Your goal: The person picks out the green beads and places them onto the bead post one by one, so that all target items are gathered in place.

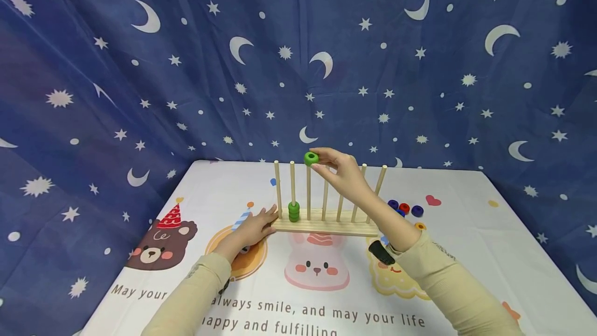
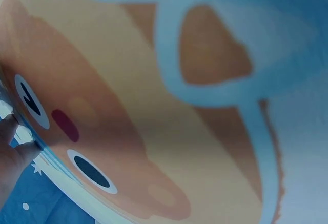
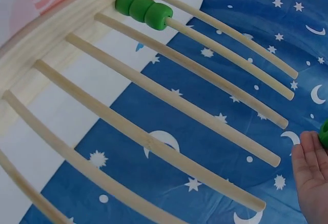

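A small glossy green ring (image 1: pixel 311 158), its hole facing upward and a little toward us, is pinched in the fingertips of the right hand (image 1: pixel 342 172), right over the tip of the third peg (image 1: pixel 308 193). That peg is bare, while the second peg (image 1: pixel 292 183) carries three green rings (image 1: pixel 294 211) stacked at its foot. The wooden rack (image 1: pixel 326 224) runs lengthwise left to right near the table's (image 1: pixel 471 253) far edge, pegs upright. The left hand (image 1: pixel 255 227) lies flat with fingers straight, touching the rack's left end. Loose blue and red rings (image 1: pixel 404 208) lie just right of the rack.
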Available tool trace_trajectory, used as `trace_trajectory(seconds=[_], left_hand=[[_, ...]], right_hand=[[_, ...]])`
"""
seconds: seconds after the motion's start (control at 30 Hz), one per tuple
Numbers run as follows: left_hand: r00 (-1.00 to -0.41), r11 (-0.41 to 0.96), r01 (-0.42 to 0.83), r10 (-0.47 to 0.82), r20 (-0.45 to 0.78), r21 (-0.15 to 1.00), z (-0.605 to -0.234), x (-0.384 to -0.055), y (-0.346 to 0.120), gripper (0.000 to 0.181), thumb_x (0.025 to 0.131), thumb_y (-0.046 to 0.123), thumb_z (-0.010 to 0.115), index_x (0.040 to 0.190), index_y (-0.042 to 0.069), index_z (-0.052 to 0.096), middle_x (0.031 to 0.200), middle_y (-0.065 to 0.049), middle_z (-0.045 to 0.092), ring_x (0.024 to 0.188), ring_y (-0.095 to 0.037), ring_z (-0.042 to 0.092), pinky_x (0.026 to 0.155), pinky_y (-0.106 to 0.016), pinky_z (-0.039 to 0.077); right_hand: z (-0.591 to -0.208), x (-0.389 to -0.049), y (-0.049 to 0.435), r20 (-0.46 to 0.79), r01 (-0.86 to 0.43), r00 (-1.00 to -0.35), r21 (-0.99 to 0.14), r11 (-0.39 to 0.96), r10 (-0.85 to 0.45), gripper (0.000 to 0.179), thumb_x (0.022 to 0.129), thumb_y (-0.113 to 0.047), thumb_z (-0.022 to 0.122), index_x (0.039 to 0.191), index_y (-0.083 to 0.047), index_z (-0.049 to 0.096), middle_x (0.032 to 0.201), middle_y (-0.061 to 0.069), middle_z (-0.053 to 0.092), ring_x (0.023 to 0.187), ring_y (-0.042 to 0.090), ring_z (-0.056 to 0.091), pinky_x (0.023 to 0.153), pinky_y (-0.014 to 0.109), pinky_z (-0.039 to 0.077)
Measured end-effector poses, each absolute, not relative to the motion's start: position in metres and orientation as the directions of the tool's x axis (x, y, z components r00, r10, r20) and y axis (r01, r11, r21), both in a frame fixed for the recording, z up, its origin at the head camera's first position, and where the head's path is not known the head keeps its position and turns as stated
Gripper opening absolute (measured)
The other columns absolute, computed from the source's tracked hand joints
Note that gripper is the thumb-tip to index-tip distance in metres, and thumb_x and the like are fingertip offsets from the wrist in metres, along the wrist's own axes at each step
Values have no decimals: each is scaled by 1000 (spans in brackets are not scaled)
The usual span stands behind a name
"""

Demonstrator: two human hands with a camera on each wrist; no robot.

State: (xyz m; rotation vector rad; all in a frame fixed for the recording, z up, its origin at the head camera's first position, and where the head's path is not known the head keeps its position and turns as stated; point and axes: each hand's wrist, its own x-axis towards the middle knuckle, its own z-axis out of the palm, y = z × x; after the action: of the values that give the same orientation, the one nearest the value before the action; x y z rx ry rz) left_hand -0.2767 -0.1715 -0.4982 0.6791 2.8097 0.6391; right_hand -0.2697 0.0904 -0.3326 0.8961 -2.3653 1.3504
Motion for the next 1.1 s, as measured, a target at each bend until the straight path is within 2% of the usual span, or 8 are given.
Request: trace_trajectory(seconds=[0.4,0.67,0.9,1.1], left_hand=[[-881,811,393,468,-76,432,-498,-276,-170,52,96,24,53,142,4,42,153,-15,27,137,-45,28,106,-70,18],[-880,811,397,469,-73,429,-497,-277,-169,52,96,24,53,142,4,42,153,-15,27,137,-44,30,106,-70,19],[-876,808,408,477,-66,425,-497,-277,-170,51,96,24,54,141,3,42,153,-16,28,136,-45,30,105,-71,19],[-875,804,407,479,-65,433,-497,-276,-171,52,96,23,53,142,3,41,153,-17,27,136,-46,30,104,-72,18]], right_hand=[[-327,-290,72,482,-619,-781,-682,389,-398,33,87,-6,66,118,3,60,109,18,68,98,28,67,90,37,53],[-328,-298,64,461,-605,-791,-688,402,-402,31,88,-7,66,117,3,61,110,18,68,100,28,67,90,35,54],[-329,-301,57,383,-563,-819,-683,466,-427,33,90,-13,63,120,1,60,112,16,68,103,27,66,92,37,53],[-330,-300,54,372,-561,-822,-654,507,-430,34,91,-14,62,122,1,58,114,15,67,105,27,65,92,36,52]])
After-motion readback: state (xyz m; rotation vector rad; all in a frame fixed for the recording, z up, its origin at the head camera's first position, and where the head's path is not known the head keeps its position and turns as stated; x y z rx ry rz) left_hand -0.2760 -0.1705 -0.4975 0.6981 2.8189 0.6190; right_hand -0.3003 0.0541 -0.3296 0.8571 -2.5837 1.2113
